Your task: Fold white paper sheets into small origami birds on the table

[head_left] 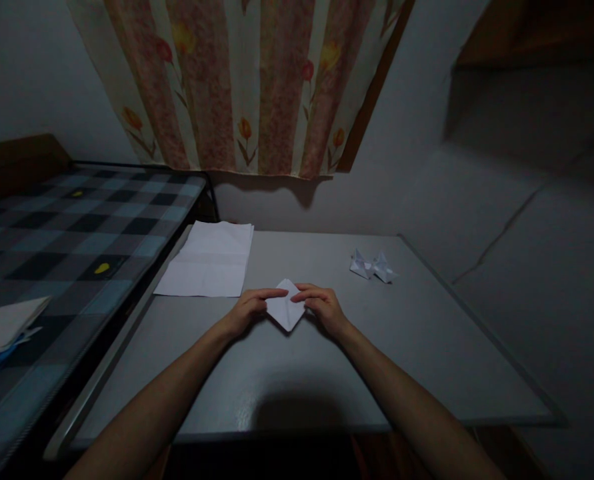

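A small folded piece of white paper (287, 308), diamond-shaped, lies on the grey table (297, 373) in front of me. My left hand (249, 309) presses on its left side, with the index finger stretched along the upper left edge. My right hand (323, 307) presses on its right side, fingers laid over the upper right edge. Both hands pinch the paper down against the table.
A stack of flat white sheets (208, 259) lies at the table's far left. Two small finished folded paper figures (373, 265) stand at the far right. A bed with a checked cover (61, 247) adjoins the table on the left; a flowered curtain (241, 80) hangs behind.
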A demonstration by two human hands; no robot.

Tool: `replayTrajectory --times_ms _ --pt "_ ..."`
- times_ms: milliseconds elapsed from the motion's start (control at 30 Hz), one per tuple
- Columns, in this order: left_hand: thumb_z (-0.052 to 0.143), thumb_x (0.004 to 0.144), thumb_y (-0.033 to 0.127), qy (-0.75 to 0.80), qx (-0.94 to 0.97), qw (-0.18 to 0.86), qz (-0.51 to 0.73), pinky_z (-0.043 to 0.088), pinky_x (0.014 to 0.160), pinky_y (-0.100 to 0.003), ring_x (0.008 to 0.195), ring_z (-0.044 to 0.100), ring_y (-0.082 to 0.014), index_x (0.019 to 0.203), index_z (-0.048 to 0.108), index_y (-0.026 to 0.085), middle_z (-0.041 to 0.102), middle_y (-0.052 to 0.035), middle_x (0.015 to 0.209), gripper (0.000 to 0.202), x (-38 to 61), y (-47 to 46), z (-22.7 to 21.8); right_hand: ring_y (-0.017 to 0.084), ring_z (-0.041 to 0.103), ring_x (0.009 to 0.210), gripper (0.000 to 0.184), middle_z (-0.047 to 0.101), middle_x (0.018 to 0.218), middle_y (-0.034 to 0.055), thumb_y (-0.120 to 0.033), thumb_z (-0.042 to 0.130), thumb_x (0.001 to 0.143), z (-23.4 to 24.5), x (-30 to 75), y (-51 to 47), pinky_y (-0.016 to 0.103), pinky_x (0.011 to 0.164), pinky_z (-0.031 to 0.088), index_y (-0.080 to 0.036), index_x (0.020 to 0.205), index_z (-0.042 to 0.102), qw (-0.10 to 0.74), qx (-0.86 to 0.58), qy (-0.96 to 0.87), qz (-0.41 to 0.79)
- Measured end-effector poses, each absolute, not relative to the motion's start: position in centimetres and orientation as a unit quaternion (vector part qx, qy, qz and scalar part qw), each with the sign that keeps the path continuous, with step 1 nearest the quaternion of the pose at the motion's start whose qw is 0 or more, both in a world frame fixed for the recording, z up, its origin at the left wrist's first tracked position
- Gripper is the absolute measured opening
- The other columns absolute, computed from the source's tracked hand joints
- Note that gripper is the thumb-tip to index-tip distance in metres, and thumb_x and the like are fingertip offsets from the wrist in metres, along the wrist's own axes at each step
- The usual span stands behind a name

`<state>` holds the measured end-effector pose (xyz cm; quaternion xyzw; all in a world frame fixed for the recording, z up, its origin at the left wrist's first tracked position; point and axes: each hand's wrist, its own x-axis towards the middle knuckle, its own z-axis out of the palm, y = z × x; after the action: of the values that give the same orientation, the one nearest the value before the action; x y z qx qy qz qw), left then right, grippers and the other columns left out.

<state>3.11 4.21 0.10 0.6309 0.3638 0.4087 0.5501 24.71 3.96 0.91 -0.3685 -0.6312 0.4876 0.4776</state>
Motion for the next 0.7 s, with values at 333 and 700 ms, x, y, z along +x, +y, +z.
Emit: replayTrajectory --times_ms 333,700 --pt "0.066 0.066 0.017 0.416 0.669 0.45 0.421 0.048 0.076 -0.028 0.086 0.063 -0.018 0.088 0.06 0.018 0.067 -0.0008 0.088 0.023 4.3 3.8 0.6 0.009 0.053 0.056 0.043 0.059 0.07 -0.0033 -0.026 0.076 0.059 0.1 23.4 3.9 0.023 0.054 0.043 -0.017 0.099 0.064 0.471 -0.453 -0.571 0.497" --pt "0.063 0.076 0.044 0.444 0.596 0.544 0.39 0.043 0.045 -0.022 0.047 0.057 -0.0125 0.079 0.06 0.014 0.062 0.001 0.058 0.031 4.2 3.9 0.6 0.012 0.052 0.054 0.017 0.061 0.061 -0.0006 -0.032 0.072 0.065 0.6 23.6 3.8 0.024 0.052 0.041 -0.017 0.07 0.065 0.468 -0.494 -0.593 0.431"
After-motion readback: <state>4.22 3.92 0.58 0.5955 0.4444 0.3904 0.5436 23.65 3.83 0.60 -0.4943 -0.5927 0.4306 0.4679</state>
